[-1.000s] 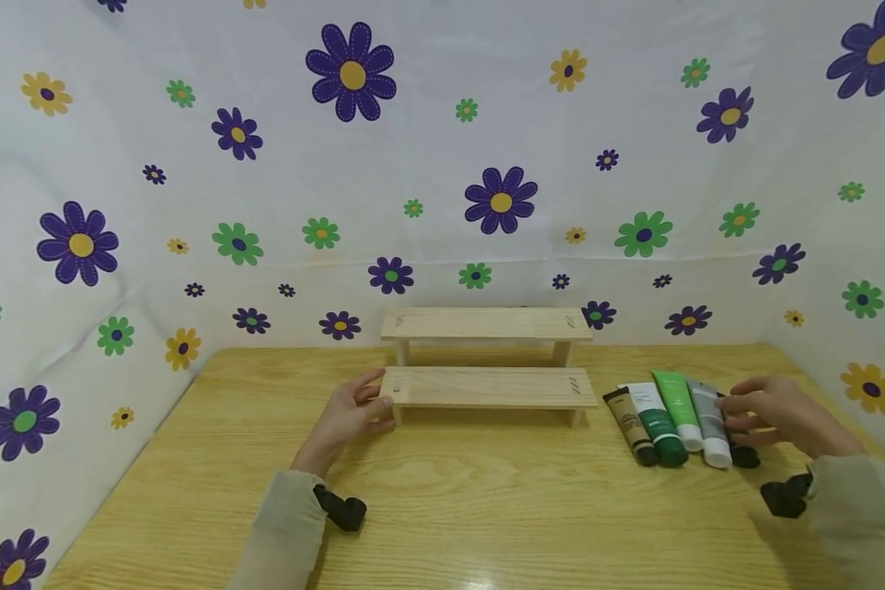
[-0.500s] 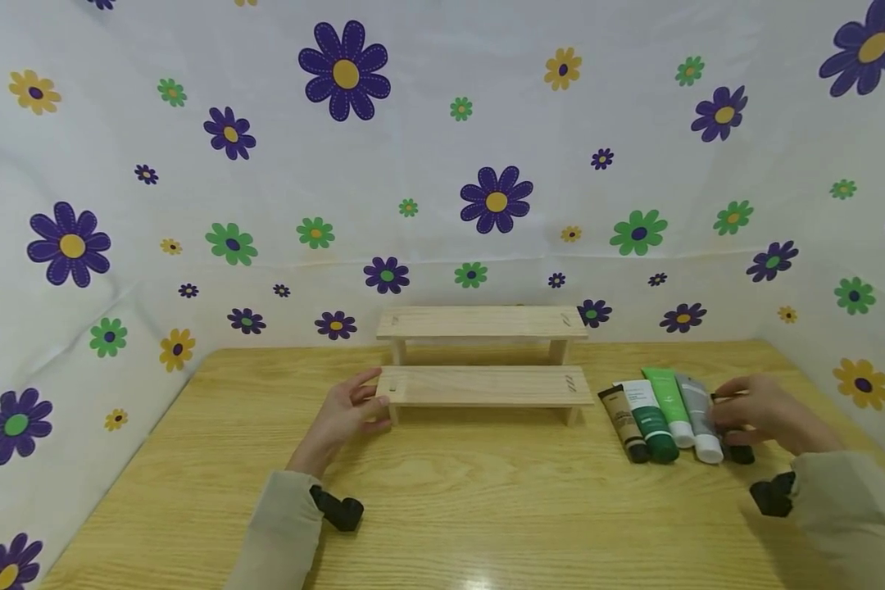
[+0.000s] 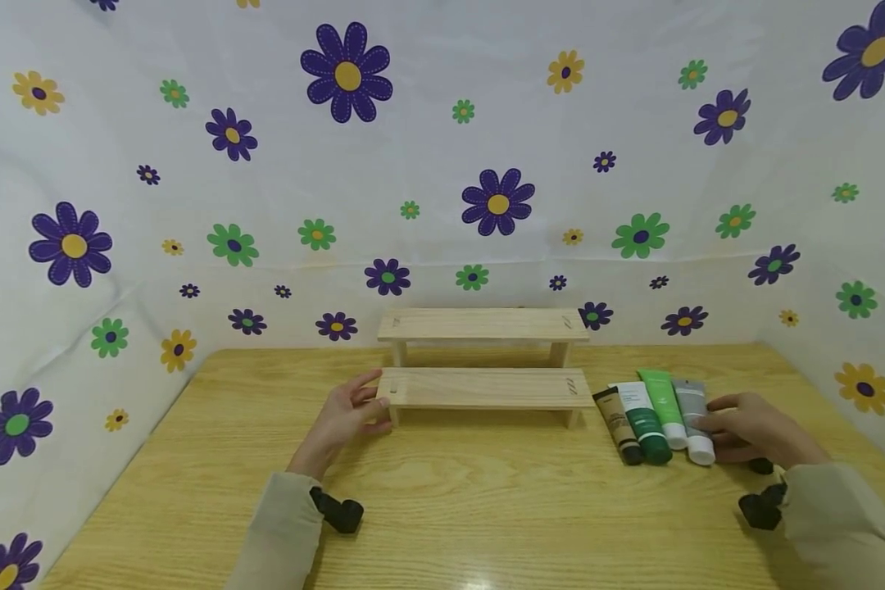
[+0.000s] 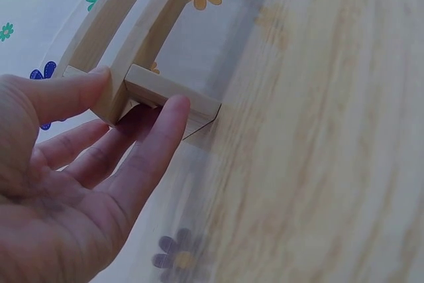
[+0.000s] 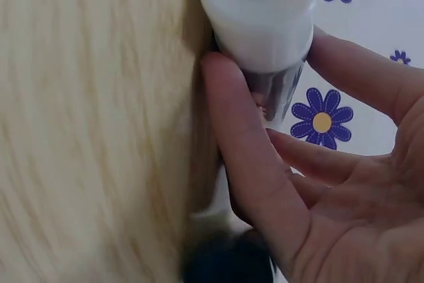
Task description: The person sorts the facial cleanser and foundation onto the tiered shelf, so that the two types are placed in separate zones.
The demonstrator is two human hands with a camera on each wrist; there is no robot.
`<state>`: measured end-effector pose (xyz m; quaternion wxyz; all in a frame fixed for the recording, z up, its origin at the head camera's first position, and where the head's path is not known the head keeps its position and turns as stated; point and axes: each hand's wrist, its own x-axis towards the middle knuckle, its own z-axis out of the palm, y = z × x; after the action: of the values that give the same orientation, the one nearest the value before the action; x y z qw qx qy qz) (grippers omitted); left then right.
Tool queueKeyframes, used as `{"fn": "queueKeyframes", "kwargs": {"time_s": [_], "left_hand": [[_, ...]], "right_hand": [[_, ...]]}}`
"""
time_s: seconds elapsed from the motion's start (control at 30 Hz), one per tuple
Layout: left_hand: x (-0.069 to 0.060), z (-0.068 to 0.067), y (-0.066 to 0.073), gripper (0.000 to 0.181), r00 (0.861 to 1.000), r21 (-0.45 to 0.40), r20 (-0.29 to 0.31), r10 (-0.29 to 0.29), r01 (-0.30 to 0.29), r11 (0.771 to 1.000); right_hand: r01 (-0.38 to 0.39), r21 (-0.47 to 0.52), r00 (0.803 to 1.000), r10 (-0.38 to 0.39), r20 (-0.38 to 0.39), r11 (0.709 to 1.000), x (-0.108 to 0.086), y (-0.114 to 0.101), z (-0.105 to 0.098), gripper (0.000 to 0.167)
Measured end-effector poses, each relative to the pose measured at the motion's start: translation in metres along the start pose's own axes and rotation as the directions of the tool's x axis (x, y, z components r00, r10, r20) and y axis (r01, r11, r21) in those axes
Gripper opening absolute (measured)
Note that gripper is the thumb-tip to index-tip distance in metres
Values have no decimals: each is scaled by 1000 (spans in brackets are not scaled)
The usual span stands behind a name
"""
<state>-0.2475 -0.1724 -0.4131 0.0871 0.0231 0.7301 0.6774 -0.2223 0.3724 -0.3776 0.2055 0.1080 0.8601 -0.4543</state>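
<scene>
A pale wooden two-step rack (image 3: pixel 483 387) stands at the middle of the table. My left hand (image 3: pixel 342 422) holds the left end of its lower step, the thumb on the board and the fingers by the leg (image 4: pixel 173 91). At the right, several squeeze tubes lie side by side: a brown tube (image 3: pixel 617 422), a white and green tube (image 3: pixel 640 414), a bright green tube (image 3: pixel 662 406) and a grey tube (image 3: pixel 691 410) with a white cap (image 5: pixel 258 14). My right hand (image 3: pixel 755 430) grips the grey tube, with digits on both sides of it. A black cap (image 3: pixel 761 465) shows behind this hand; its tube is mostly hidden.
The wood-grain table (image 3: pixel 442 508) stretches in front of the rack. White cloth (image 3: pixel 428 147) printed with flowers hangs behind and at both sides. A black wrist camera (image 3: pixel 339 510) sits at the left cuff, another (image 3: pixel 763 506) at the right.
My right hand has slid left, onto the grey tube. The black cap now shows to the right of my fingers. My left hand keeps its place on the rack.
</scene>
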Motion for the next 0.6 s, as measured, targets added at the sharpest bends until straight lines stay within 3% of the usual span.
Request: {"fn": "queueKeyframes", "kwargs": {"time_s": [0.23,0.6], "left_hand": [[1,0,2,57,1000,-7,-14,-1,1,1000],[0,-2,0,57,1000,-7,-11,4,-4,1000]], "right_hand": [[-14,88,999,11,38,996,-2,0,-1,72],[32,113,998,-38,53,993,0,6,-7,69]]}}
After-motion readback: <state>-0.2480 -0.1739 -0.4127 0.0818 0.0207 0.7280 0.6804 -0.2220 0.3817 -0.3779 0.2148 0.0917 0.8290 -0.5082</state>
